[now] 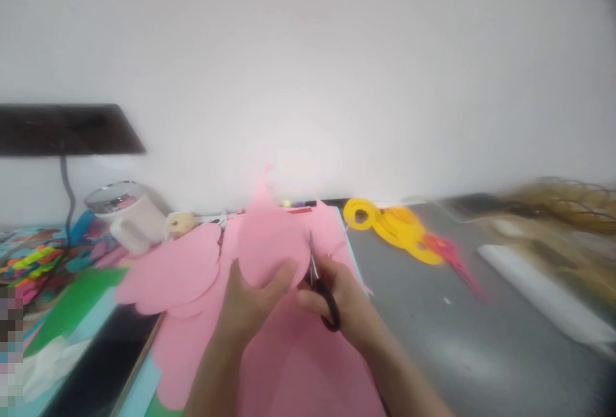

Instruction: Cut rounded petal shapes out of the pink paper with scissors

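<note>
My left hand [260, 298] pinches a rounded piece of pink paper [269, 244] that narrows to a curled strip at the top. In my right hand [341, 298] is a pair of black-handled scissors [328, 305], its blades pointing up at the right edge of that paper. Scalloped pink cutouts [173, 269] lie to the left of my hands. Below them, a large pink sheet [298, 365] covers the surface, and pink offcuts lie behind on the right.
Yellow ring-shaped cutouts [399, 228] and a pink-handled tool [457, 263] lie on the grey table [433, 353]. A white cup-like container [144, 215], a lamp [67, 128], green sheets [91, 301] and colourful craft pieces crowd the left. A white roll [543, 289] is at right.
</note>
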`<state>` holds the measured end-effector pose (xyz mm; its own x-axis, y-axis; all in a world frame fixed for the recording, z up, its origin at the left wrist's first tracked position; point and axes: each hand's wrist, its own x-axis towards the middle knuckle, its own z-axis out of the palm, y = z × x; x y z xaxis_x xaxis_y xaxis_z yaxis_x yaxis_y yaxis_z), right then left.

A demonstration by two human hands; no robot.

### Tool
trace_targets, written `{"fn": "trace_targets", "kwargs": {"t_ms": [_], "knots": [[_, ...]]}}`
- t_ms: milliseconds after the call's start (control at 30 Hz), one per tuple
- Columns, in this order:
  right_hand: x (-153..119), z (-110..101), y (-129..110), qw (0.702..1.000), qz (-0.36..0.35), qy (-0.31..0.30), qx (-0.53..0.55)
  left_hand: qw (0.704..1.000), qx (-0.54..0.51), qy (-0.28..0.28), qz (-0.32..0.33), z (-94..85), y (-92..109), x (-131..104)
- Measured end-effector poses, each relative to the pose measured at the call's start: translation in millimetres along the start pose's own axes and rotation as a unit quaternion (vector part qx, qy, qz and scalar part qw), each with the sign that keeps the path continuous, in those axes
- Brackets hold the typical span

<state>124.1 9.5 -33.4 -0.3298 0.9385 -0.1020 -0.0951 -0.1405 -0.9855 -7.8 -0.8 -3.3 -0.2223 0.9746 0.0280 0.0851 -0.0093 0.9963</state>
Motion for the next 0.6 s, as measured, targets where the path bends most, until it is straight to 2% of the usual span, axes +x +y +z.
{"fn": "trace_targets", "kwargs": {"t_ms": [400,600], "knots": [[0.0,-1.4,3.1,0.999,0.008,0.012,-0.044,1.0,0.004,0.007,0.006,-2.1,-4.7,1.9],[0.3,0.8,3.1,0.999,0.006,0.02,-0.047,0.999,-0.003,0.054,-0.002,-0.6,-2.3,2.0]]}}
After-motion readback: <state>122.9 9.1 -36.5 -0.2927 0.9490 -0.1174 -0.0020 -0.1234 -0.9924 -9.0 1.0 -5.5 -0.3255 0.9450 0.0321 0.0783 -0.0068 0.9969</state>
